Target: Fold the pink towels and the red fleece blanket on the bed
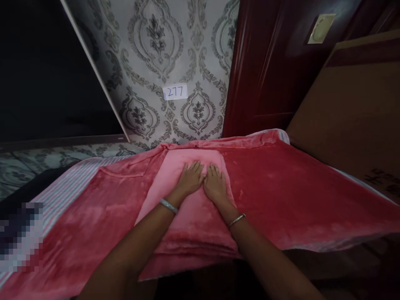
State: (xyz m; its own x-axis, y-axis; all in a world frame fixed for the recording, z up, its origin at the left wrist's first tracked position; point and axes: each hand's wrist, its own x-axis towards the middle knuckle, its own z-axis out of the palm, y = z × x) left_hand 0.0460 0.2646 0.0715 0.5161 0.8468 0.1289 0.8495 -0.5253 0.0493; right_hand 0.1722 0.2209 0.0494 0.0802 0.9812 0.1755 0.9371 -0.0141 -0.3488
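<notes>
A folded pink plush blanket (193, 212) lies in a long stack in the middle, on top of a spread-out red plush layer (296, 187). My left hand (191, 178) rests flat on the far part of the folded blanket, fingers stretched out. Close beside it, my right hand (215, 183) presses flat on the same surface, its fingers pointing away from me. The two hands almost touch at the thumbs, and neither grips anything. A bangle circles each wrist. Several fold layers show along the stack's near edge.
Under the red layer, a striped sheet (70, 183) shows at the left. A dark screen (56, 75) stands at the upper left. Behind is patterned wallpaper (156, 37) with a paper label (175, 91) reading 277. A large cardboard box (353, 112) stands at the right, near a dark red door (259, 62).
</notes>
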